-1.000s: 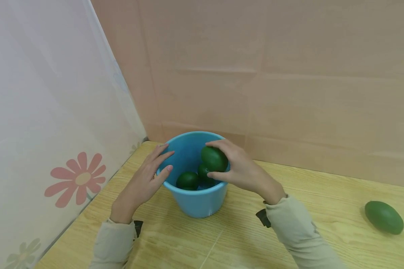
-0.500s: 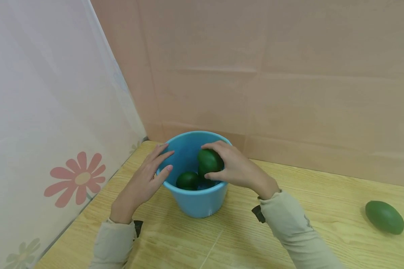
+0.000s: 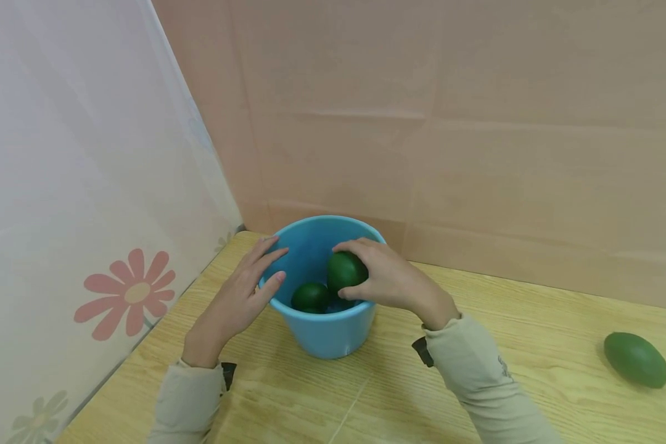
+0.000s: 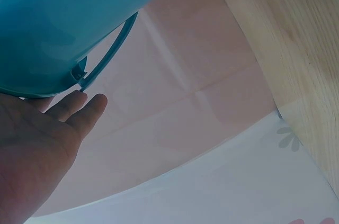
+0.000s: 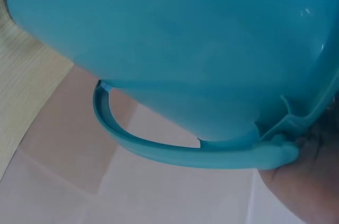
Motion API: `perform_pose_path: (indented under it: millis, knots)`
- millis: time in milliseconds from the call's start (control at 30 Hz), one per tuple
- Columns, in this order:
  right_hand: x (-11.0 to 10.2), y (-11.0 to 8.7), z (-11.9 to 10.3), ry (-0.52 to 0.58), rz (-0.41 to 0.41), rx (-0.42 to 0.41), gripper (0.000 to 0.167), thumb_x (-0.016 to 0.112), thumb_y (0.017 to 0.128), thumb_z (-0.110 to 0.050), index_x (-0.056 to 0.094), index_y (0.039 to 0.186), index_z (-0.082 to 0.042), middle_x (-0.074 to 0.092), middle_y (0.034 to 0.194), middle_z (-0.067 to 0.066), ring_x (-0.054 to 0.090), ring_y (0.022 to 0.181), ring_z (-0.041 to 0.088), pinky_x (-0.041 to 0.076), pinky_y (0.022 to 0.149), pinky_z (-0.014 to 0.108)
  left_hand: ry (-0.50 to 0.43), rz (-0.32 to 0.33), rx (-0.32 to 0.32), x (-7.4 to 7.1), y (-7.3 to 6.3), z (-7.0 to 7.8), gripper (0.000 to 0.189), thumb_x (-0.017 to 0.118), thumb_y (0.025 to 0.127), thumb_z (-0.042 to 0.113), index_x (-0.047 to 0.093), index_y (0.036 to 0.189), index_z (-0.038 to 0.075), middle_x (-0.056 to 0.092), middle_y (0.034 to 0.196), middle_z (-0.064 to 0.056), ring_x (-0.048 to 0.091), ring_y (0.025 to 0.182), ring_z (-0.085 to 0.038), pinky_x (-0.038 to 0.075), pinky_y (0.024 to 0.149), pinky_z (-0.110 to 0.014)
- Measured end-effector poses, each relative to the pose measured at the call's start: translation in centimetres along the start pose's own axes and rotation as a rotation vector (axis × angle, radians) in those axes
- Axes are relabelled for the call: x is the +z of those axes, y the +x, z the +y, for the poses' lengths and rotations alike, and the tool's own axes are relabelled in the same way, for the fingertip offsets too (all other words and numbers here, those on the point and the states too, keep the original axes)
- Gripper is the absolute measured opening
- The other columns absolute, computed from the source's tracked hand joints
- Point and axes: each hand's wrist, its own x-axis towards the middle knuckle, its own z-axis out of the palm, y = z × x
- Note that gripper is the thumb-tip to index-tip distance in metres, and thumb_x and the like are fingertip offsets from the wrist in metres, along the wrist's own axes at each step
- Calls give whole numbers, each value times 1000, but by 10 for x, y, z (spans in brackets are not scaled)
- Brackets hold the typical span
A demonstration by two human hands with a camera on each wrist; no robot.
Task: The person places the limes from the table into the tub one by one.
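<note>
A blue bucket (image 3: 330, 336) stands upright on the wooden table. At its left rim, my left hand (image 3: 238, 299) rests with fingers spread and fairly straight; the left wrist view shows the fingertips (image 4: 95, 105) beside the bucket's handle (image 4: 108, 54). Reaching over the right rim, my right hand (image 3: 391, 277) grips a dark green, egg-shaped fruit (image 3: 345, 271) inside the bucket, thumb at the front and fingers behind. Another green fruit (image 3: 309, 298) lies at the bucket's bottom. In the right wrist view the bucket wall (image 5: 159, 38) and handle (image 5: 175, 155) hide most of that hand.
One more green fruit (image 3: 636, 359) lies on the table (image 3: 533, 308) at the far right. Behind the bucket rises a pinkish-brown cloth backdrop (image 3: 477, 154). A pale curtain with printed flowers (image 3: 72, 154) borders the table on the left.
My right hand has lowered the green fruit deeper into the bucket and slightly left, covering the fruit that showed beneath it. My left hand has stayed at the rim.
</note>
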Motion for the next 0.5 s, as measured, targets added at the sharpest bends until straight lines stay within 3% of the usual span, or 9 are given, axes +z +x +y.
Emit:
perform_pose_path:
  millis: [500]
  knots:
    - [-3, 2, -6, -22, -62, 36, 64, 80, 79, -19, 56, 137, -9, 62, 133, 6, 58, 112, 26, 52, 90, 41, -6, 5, 6, 0, 0, 1, 53, 45, 105, 41, 43, 150, 16, 21, 166, -1, 7, 156, -31, 27, 114, -68]
